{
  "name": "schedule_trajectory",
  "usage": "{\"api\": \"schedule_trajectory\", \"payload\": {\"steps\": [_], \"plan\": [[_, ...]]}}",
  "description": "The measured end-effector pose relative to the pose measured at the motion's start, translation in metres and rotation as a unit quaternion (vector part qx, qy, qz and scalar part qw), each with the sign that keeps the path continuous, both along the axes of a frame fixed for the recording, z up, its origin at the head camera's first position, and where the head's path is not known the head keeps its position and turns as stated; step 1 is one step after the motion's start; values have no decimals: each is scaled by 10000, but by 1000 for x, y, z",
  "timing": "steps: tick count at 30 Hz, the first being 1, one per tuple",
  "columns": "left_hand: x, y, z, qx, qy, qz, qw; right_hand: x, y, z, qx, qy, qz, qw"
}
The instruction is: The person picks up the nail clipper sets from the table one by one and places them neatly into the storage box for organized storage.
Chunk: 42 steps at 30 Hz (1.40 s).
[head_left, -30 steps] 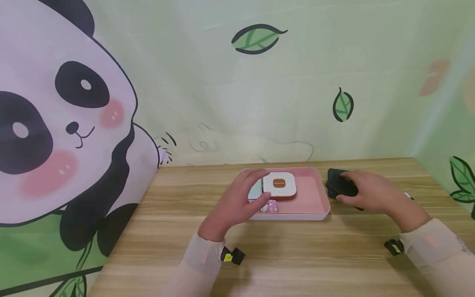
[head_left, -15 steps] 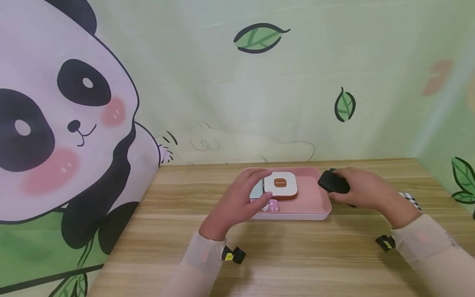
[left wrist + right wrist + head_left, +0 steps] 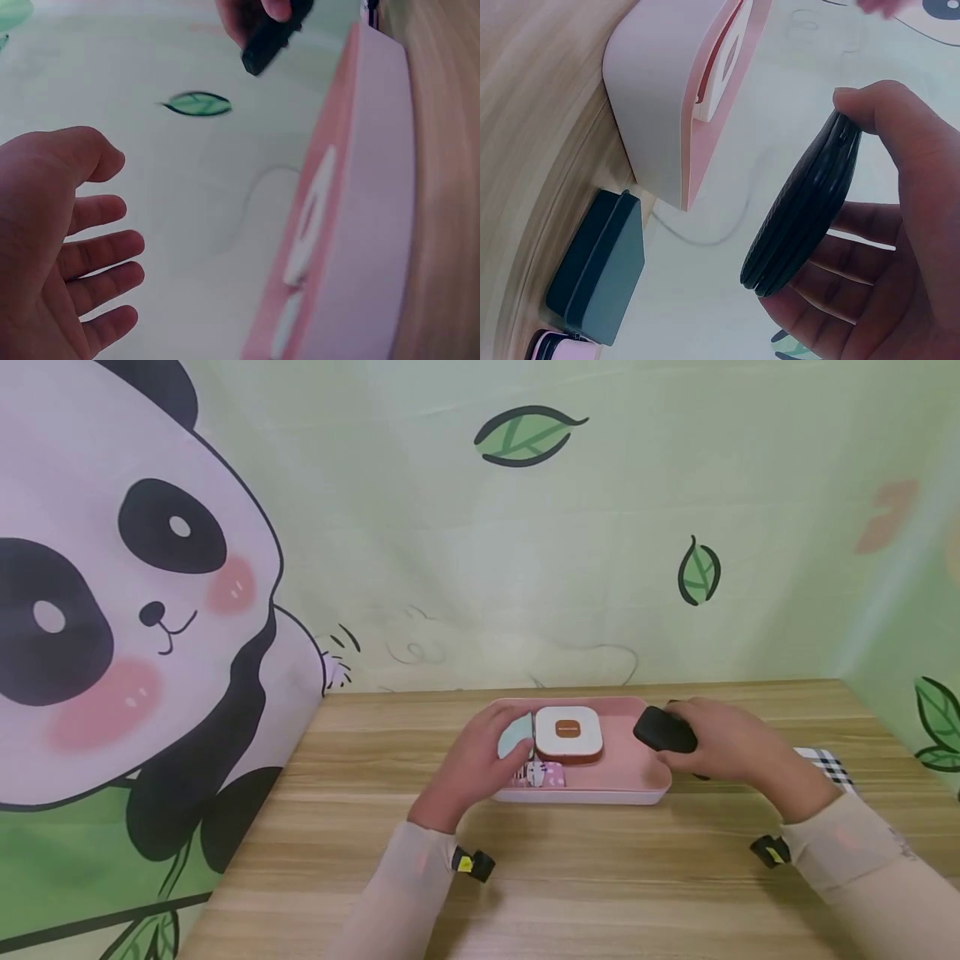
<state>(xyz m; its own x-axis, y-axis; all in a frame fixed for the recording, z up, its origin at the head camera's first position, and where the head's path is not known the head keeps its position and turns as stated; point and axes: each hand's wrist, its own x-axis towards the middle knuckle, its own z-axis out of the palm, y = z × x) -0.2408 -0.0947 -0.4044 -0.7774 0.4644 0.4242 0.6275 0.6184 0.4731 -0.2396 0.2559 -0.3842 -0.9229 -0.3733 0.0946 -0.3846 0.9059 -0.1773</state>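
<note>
My right hand (image 3: 723, 743) grips a small black case (image 3: 663, 729) with rounded ends, held up over the right end of a pink tray (image 3: 628, 760). In the right wrist view the black case (image 3: 802, 206) shows a ridged edge, pinched between thumb and fingers. Inside the tray lie a white square box (image 3: 567, 727) with a brown label, a light blue item (image 3: 514, 733) and a pink patterned item (image 3: 551, 774). My left hand (image 3: 480, 764) hovers at the tray's left end, partly covering these items. Its fingers are loosely extended with nothing in them.
A dark green box (image 3: 604, 262) stands right of the tray, mostly behind my right hand in the head view. Beside it is a pink and black item (image 3: 562, 349). A black-and-white checked item (image 3: 831, 767) lies by my right wrist. A printed curtain (image 3: 420, 527) hangs behind the table.
My right hand has lifted the black case and carried it left over the tray's edge. The left hand has drawn slightly left, away from the white box. More of the checked item shows.
</note>
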Motion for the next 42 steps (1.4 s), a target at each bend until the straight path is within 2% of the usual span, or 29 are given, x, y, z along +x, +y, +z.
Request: {"api": "schedule_trajectory", "payload": {"steps": [3, 8, 14, 21, 28, 31, 37, 42], "plan": [[-8, -3, -11, -122, -335, 337, 9988, 0, 0, -1, 10, -34, -41, 10000], [-16, -7, -27, -342, -875, 830, 9921, 1, 2, -1, -9, -33, -20, 10000], [-28, -10, -44, -349, -1184, 1269, 9842, -1, 3, -2, -17, 26, 10, 10000], [-38, -14, -60, -397, -1443, 1640, 9750, -3, 2, -6, 114, 11, -89, 9999], [-40, -19, -69, -304, -2070, 1586, 9649, -5, 1, -9, 108, 19, -39, 9999], [-39, -17, -70, -360, -2114, 1647, 9627, -7, 2, -11, 83, -9, -19, 10000], [-34, -13, -69, -809, -2198, 1611, 9587, -12, 0, -13, 33, -112, 39, 9999], [-30, -10, -68, -755, -2399, 1699, 9528, -18, -1, -15, -14, -280, 9, 9996]]}}
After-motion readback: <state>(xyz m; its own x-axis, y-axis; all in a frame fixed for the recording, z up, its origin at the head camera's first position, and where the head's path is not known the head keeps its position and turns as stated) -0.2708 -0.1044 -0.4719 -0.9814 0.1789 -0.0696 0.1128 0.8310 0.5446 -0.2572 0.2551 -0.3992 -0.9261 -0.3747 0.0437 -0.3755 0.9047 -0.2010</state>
